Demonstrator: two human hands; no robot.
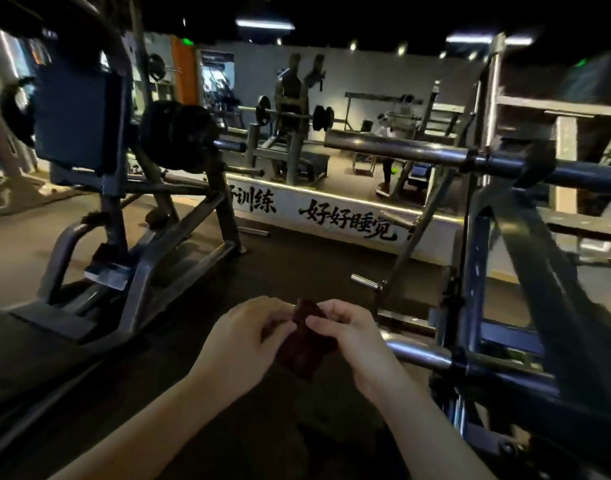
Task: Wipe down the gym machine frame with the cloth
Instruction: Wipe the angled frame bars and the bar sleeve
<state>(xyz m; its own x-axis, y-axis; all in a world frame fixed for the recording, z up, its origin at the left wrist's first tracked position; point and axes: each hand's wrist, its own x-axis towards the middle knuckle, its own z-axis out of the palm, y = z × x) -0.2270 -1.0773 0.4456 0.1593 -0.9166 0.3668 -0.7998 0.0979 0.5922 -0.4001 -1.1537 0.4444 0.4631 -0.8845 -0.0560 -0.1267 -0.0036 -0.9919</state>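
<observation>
A dark reddish cloth [302, 341] is hanging bunched between both hands, low in the middle of the view and above the dark floor [297, 265]. It is not touching any machine. The left hand [241, 337] is closing its grip on the cloth's upper left edge with thumb and curled fingers, and the right hand [352, 341] is pinching the upper right edge the same way, so each grip is holding the cloth. Just to the right, the gym machine frame [536, 258] is rising in dark slanted beams, with a lower chrome stub [418, 355] sticking out towards the right wrist and a long chrome bar [394, 147] crossing higher up. A short chrome peg [364, 281] is jutting out beyond the hands. To the left, well apart, a second machine [148, 271] is standing on grey tube legs, carrying black weight plates [179, 136] and a blue pad [72, 119]. Behind both, a low white wall [349, 220] is showing black brush lettering. Farther back a loaded barbell [290, 114] is resting on a rack, and a blurred person [399, 123] is standing near it.
</observation>
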